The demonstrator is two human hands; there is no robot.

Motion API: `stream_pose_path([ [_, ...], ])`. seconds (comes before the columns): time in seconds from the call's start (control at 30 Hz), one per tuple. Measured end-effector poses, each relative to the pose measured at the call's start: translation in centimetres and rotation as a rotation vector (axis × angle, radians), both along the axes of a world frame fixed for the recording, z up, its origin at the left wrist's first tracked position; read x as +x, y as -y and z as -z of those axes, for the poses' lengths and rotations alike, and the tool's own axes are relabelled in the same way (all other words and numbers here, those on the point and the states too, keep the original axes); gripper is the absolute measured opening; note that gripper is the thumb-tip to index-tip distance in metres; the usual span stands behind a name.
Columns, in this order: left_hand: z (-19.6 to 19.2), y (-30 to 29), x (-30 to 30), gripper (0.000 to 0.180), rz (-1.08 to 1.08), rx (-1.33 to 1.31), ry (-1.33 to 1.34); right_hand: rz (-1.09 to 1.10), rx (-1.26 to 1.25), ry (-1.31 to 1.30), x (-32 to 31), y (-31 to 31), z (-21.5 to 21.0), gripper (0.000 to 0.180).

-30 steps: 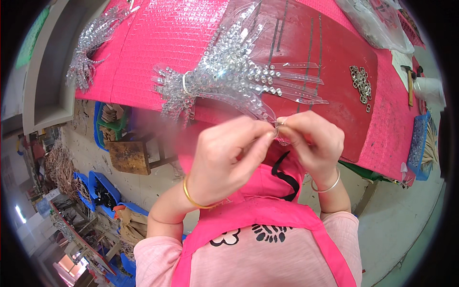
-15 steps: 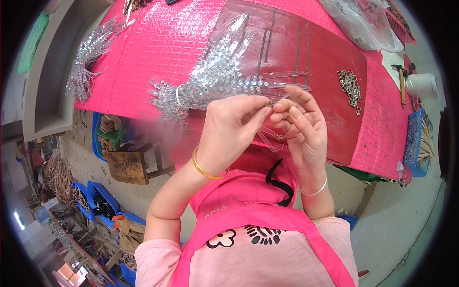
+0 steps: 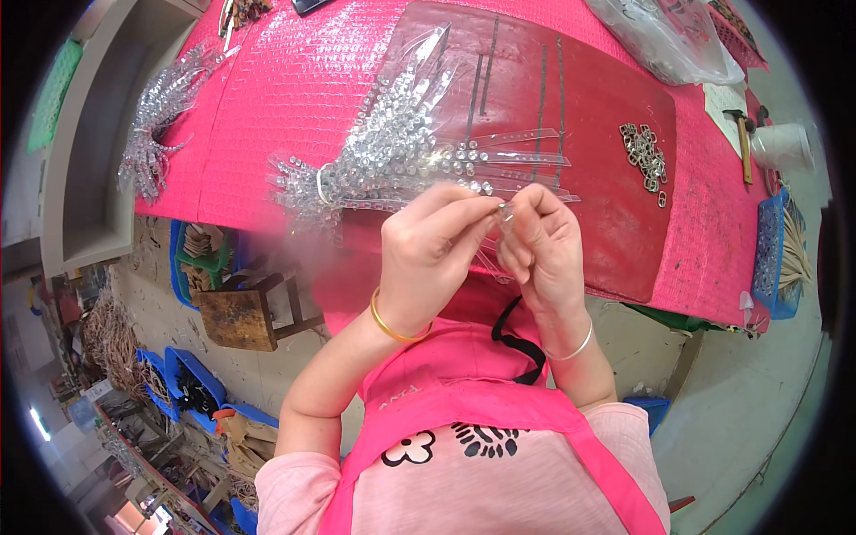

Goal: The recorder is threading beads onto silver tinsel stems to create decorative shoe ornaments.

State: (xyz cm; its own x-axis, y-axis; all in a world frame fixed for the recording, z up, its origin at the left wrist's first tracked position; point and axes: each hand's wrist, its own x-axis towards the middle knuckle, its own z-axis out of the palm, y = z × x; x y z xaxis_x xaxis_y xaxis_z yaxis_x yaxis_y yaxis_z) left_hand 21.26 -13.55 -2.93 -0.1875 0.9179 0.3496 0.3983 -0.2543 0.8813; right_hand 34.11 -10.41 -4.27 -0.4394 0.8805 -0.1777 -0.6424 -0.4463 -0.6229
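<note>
My left hand and my right hand meet just over the near edge of the dark red mat. Both are closed, fingertips pinching a clear plastic strap between them; a small metal buckle may be at that spot, but the fingers mostly cover it. More clear strap hangs below the hands, above my pink apron. Just beyond them lies a thick bundle of clear straps set with shiny rhinestones, tied with a white band. Small metal buckles are heaped on the mat's right side.
A second rhinestone strap bundle lies at the far left of the pink tabletop. A plastic bag, a hammer, a white spool and a blue basket line the right side. A wooden stool stands below left.
My right hand has drawn its fingers in more tightly and shifted slightly left. The pinched strap sits a little lower. The whole view has shifted slightly.
</note>
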Motion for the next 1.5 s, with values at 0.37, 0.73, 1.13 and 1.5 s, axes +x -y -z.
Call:
stream_pose_path([
  [0.37,0.7,0.4,0.4,0.016,-0.033,0.088,-0.051,0.088,0.012,0.083,-0.6,1.3,0.2,0.016],
  [0.73,1.1,3.0,-2.7,0.016,0.354,0.207,-0.566,0.174,0.624,0.867,4.0,0.8,1.0,0.008],
  [1.13,2.1,-1.5,0.9,0.015,0.011,-0.067,-0.687,0.011,0.585,1.348,6.7,-1.2,0.6,0.008],
  [1.5,1.9,-4.2,-0.7,0.015,0.129,0.095,-0.558,0.428,0.494,1.602,18.3,-7.5,1.9,0.010],
])
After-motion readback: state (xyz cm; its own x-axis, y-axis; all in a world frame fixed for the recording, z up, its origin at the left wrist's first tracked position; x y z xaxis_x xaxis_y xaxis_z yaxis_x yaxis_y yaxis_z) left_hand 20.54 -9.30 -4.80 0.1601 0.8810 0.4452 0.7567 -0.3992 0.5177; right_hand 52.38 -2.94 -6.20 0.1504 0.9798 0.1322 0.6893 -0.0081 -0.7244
